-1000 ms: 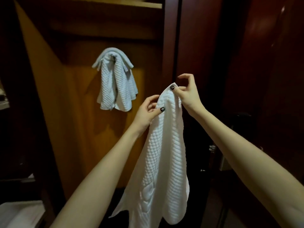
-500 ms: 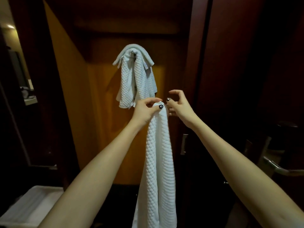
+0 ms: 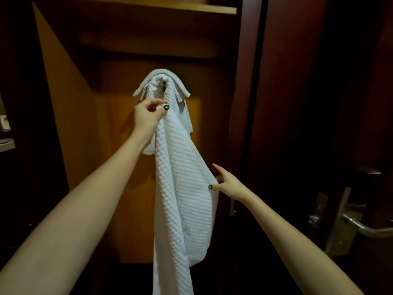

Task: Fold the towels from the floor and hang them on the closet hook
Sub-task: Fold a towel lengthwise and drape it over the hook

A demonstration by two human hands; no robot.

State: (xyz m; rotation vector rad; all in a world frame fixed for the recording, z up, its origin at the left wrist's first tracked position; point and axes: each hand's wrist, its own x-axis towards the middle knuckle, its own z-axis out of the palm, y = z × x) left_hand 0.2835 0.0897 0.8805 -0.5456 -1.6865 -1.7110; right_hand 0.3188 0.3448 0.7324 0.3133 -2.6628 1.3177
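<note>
A white quilted towel [image 3: 180,188] hangs long from my left hand [image 3: 148,116], which grips its top end just below the closet hook [image 3: 162,78]. Another white towel [image 3: 168,88] is draped over that hook on the closet's back wall, and most of it is hidden behind the one I hold. My right hand [image 3: 227,184] is lower down and pinches the right edge of the held towel with thumb and finger, pulling it out to the right.
A wooden shelf [image 3: 148,7] runs across the closet above the hook. The dark door frame [image 3: 251,103] stands right of the towels. A metal door handle [image 3: 361,226] sticks out at lower right. A pale ledge [image 3: 6,143] shows at the far left.
My left hand has raised the towel's top end up against the hanging towel. My right hand left the top and dropped to pinch the towel's right edge.
</note>
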